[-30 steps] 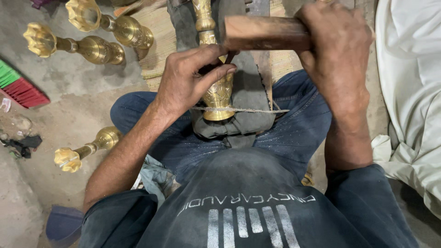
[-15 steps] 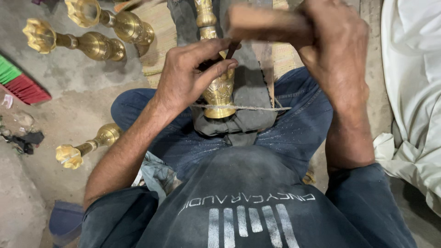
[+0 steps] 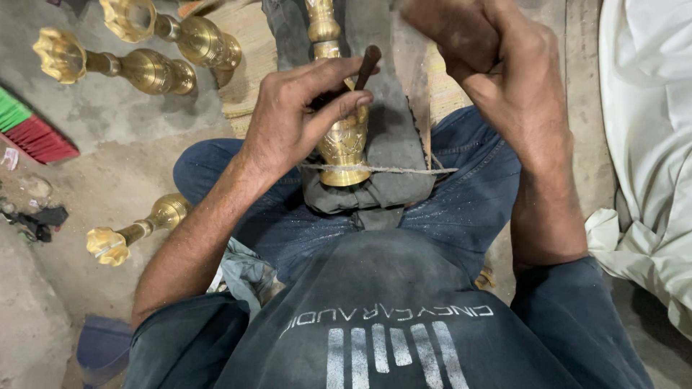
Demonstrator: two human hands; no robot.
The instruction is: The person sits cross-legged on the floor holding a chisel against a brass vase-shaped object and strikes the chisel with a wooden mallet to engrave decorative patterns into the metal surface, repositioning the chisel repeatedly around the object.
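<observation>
White lettering and a row of short white bars run across the dark shirt (image 3: 389,324), below both hands; off to the left of the fingers, on the floor, lies a flat green-and-red brush (image 3: 32,130).

The left hand (image 3: 295,119) curls its fingers (image 3: 339,108) around a thin dark punch (image 3: 366,65), thumb and forefinger pinching it so that it slants down onto the brass vase (image 3: 342,140). That vase lies on a grey cloth (image 3: 393,130) across the lap, a cord (image 3: 382,170) stretched over its flared base just below the fingertips.

The right hand (image 3: 504,72) is closed in a fist, up and to the right of the punch; what it grips is hidden or blurred at the top edge. A second ago a wooden hammer handle showed level in that fist above the vase; now it has swung out of sight.

Three more brass vases lie on the floor left of the left hand: two (image 3: 151,68) (image 3: 198,39) above the wrist, one (image 3: 137,230) beside the forearm.
</observation>
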